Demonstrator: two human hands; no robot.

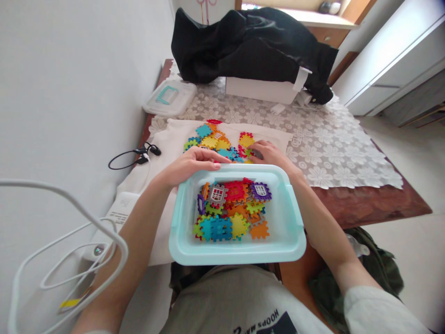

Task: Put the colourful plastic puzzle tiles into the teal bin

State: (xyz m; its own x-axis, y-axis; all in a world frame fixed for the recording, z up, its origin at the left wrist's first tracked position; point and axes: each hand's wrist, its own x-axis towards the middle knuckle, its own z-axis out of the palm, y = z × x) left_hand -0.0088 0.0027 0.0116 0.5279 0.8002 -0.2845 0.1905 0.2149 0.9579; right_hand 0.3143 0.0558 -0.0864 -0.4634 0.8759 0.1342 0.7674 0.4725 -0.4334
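A pale turquoise plastic tub [238, 254] stands close to my body, holding many colourful interlocking building blocks [239, 225], some with window grilles. My left hand [194, 162] lies at the tub's far left rim, its fingers stretched out to the right and nothing visible in them. Beyond the tub, more interlocking blocks [209, 141] lie heaped on a white cloth. My right hand [269, 152] reaches past the tub's far right corner, with thumb and fingertips closed around red and green building blocks [242, 150] on the cloth; a yellow block [246, 139] lies just beyond.
A clear lid with a turquoise handle [170, 97] lies at the back left. Black earphones [141, 155] and a looped white cable [118, 236] are on the left. Behind stands a white box [260, 89] under black fabric [250, 46]. A dark green bag [358, 278] is below right.
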